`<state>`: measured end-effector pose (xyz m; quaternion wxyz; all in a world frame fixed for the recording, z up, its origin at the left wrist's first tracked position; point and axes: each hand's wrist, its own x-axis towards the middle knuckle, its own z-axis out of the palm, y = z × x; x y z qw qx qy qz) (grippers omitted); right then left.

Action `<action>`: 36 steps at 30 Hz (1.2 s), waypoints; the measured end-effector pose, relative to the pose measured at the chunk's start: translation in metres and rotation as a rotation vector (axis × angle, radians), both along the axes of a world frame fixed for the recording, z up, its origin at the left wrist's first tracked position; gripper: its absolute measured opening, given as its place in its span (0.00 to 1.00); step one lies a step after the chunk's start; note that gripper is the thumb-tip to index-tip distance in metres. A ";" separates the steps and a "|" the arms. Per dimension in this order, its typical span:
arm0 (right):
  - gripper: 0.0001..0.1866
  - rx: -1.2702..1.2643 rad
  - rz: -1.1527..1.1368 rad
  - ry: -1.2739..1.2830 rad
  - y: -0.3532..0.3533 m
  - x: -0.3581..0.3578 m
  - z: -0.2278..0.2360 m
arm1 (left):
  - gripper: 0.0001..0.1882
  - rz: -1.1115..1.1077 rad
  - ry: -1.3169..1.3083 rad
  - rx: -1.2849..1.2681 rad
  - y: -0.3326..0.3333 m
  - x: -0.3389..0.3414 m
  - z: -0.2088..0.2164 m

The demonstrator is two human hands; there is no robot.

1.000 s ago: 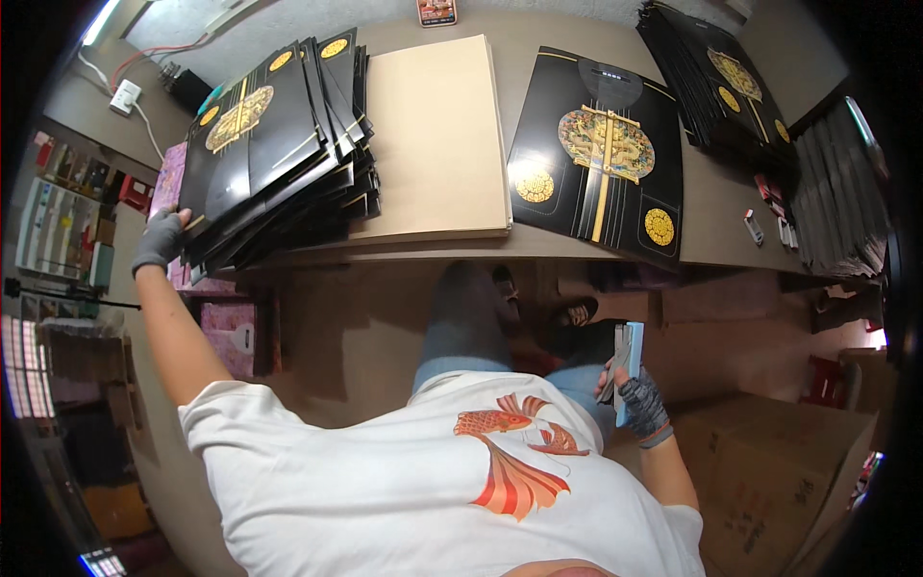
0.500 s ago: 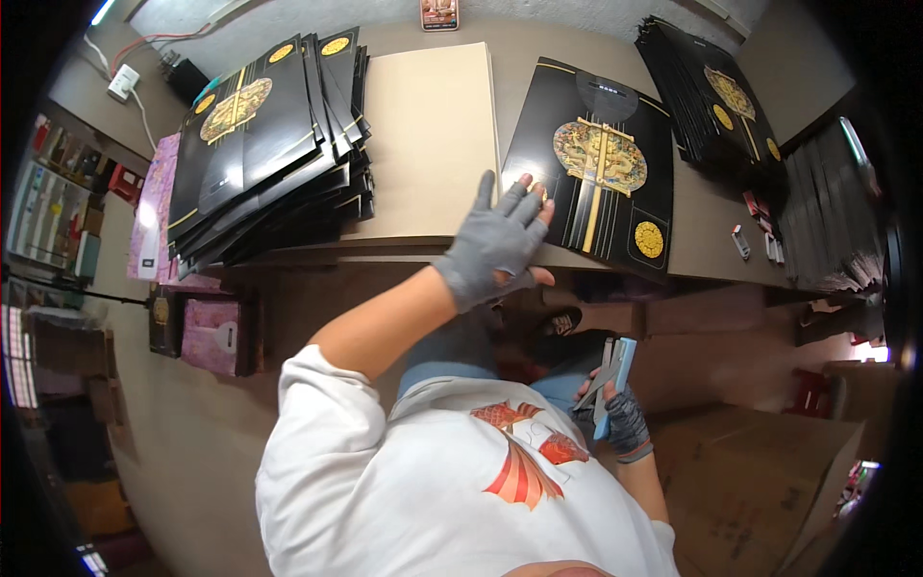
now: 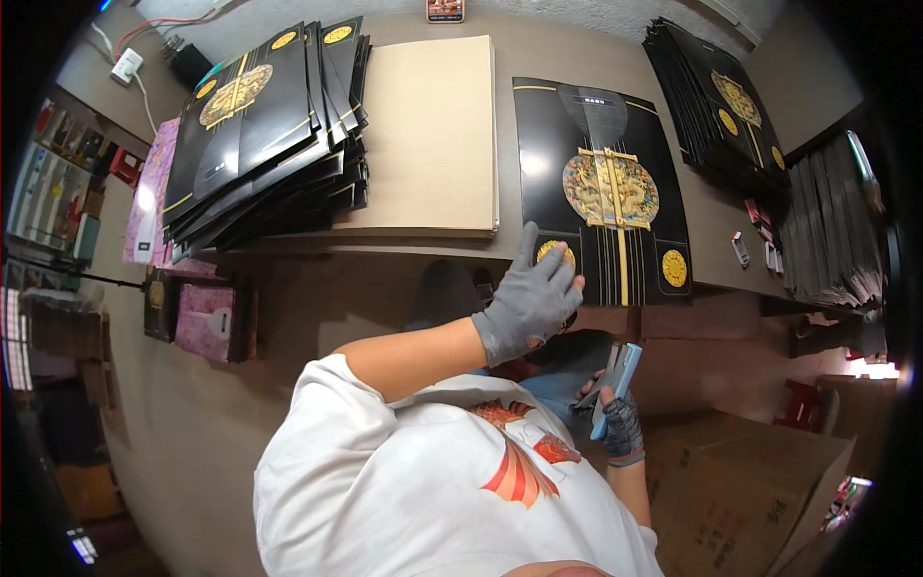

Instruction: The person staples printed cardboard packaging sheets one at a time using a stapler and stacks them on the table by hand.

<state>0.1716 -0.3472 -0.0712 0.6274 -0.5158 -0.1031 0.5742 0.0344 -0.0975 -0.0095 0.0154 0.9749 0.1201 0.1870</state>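
Observation:
A flat black paper bag [image 3: 612, 245], printed with a round multicoloured emblem and gold medallions, lies on the table with its near end reaching past the front edge. On its near left corner rests my left hand [image 3: 529, 300] in a grey fingerless glove. Its fingers are stretched over the top face, the index finger apart from the others; the thumb is partly hidden. Low at the right, off the table, my right hand [image 3: 620, 428] in a darker patterned fingerless glove is closed around a light blue and grey stapler [image 3: 618, 387].
Left of the bag lie a beige board stack [image 3: 428, 135] and a messy pile of black bags [image 3: 240, 125]. Another black pile [image 3: 716, 101] stands back right, near small staple boxes [image 3: 755, 226]. A phone [image 3: 445, 10] is at the back; a cardboard carton [image 3: 740, 490] sits lower right.
The black bag has slid toward me and turned straighter, its near end now over the table edge. My left hand has moved nearer with it. My right hand still holds the stapler.

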 end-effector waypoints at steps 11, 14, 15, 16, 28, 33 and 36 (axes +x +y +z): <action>0.21 -0.182 0.170 -0.205 -0.006 0.004 0.005 | 0.16 0.331 -0.173 -1.295 0.000 -0.038 -0.004; 0.22 -0.243 0.262 -0.414 0.002 0.001 0.013 | 0.17 0.290 -0.111 -1.879 -0.004 -0.032 -0.021; 0.22 -0.253 0.259 -0.409 0.005 -0.002 0.018 | 0.17 0.291 -0.103 -1.888 -0.006 -0.030 -0.024; 0.22 -0.260 0.257 -0.415 0.010 -0.006 0.024 | 0.16 0.240 -0.137 -1.970 -0.005 -0.026 -0.026; 0.29 -0.204 0.314 -0.313 0.050 -0.018 0.046 | 0.20 0.294 -0.088 -2.115 -0.002 -0.011 -0.024; 0.30 -0.280 0.366 -0.442 0.056 -0.017 0.043 | 0.20 0.305 -0.182 -2.137 -0.010 -0.005 -0.027; 0.26 -0.260 0.347 -0.507 0.060 -0.020 0.049 | 0.20 0.192 -0.221 -2.155 -0.007 -0.006 -0.027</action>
